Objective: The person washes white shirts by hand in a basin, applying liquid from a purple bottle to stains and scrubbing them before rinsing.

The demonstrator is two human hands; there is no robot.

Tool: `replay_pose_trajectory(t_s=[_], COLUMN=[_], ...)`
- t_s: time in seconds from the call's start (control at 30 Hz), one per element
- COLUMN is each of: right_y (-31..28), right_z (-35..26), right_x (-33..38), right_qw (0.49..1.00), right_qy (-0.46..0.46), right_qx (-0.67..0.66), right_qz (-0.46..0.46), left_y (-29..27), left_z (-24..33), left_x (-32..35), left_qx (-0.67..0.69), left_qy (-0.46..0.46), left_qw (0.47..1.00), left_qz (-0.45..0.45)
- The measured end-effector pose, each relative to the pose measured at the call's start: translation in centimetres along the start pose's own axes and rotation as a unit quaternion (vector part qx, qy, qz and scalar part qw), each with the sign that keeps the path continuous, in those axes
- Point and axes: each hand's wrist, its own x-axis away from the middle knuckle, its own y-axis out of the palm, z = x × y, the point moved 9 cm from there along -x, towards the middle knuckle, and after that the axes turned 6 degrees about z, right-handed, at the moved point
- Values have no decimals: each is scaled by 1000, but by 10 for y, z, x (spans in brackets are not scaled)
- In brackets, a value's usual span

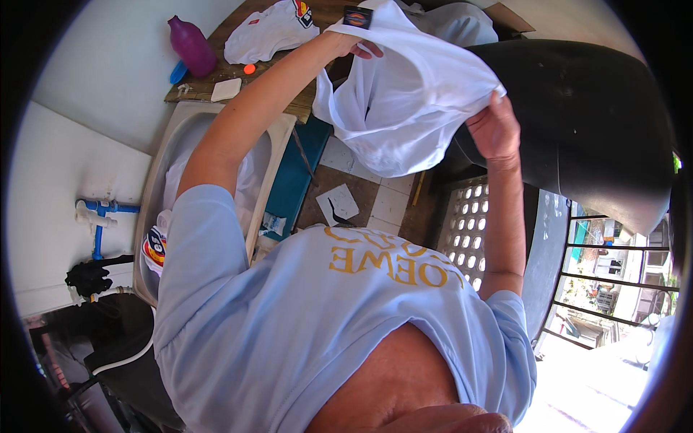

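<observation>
A white shirt [426,79] hangs stretched between my two hands, above the gap beside the sink. A dark label [357,17] shows at its far left edge. My left hand [364,49] is at the shirt's upper left, its fingers bent against the cloth and partly covered by it. On the right side, my right hand [497,128] pinches the shirt's edge between thumb and fingers. The lower part of the shirt droops in loose folds.
At left stands a sink [189,108] with white cloth [249,173] inside. The wooden counter [303,105] bears a purple bottle [192,47], a printed white shirt [267,32], an orange cap [250,69] and a pale block [227,89]. A large black rounded object [585,108] stands right.
</observation>
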Motion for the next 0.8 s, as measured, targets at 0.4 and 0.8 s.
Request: replay_pose_trajectory(t_s=[0.4,0.8], right_y=[-39,13], right_z=[-74,-121], right_x=[-106,-127], right_qw=[967,966], right_qy=[124,156], right_qx=[103,203], right_qz=[200,28], left_y=[70,32], left_z=[-27,126], left_x=[102,104], left_qx=[-465,175], left_qy=[34,462], left_qw=[784,869], left_qz=[-411,23])
